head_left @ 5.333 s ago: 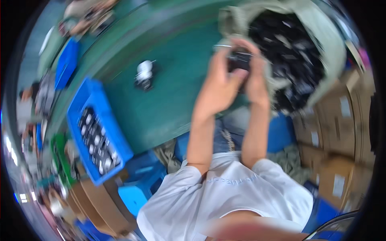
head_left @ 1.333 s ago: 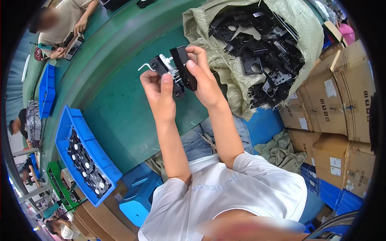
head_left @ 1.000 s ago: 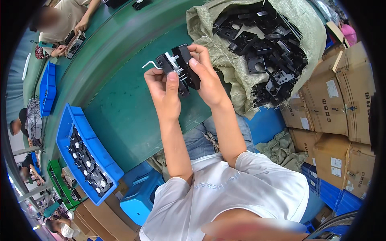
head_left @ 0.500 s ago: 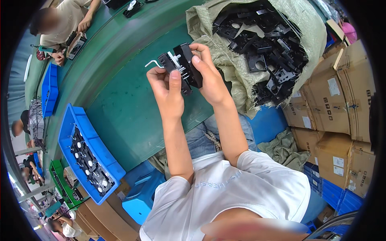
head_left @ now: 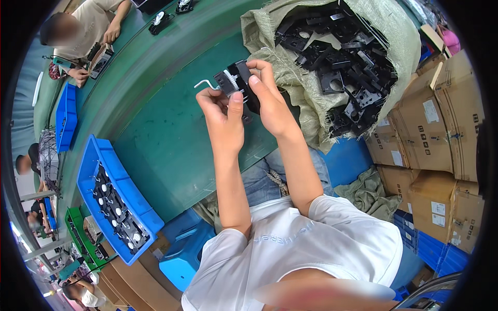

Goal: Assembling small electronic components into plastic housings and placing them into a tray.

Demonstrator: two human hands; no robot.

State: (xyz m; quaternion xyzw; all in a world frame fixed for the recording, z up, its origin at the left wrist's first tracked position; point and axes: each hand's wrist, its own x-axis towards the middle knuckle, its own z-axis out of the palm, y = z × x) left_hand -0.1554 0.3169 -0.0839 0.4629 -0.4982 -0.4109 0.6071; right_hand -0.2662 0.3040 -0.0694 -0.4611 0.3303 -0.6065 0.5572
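Note:
Above the green worktop (head_left: 166,145), my left hand (head_left: 225,122) grips a black plastic gear assembly (head_left: 222,83) with a white gear and a bent metal crank (head_left: 205,82) sticking out to the left. Closed round a black plastic housing piece (head_left: 240,68) is my right hand (head_left: 275,106), thumb on its near face. The two black parts sit against each other, with the white gear showing at the seam. My fingers cover their lower portions, so I cannot tell whether they are joined.
A woven sack (head_left: 295,85) full of black plastic parts (head_left: 337,62) stands beyond my right hand. To the left, a blue bin (head_left: 116,181) holds several black assemblies with white discs. Cardboard boxes (head_left: 415,129) are stacked at right. A co-worker (head_left: 91,31) handles a part at far left.
The gap between the two black parts has narrowed as my left hand brought the gear assembly rightward against the housing piece. Small items at the top of the belt have shifted left.

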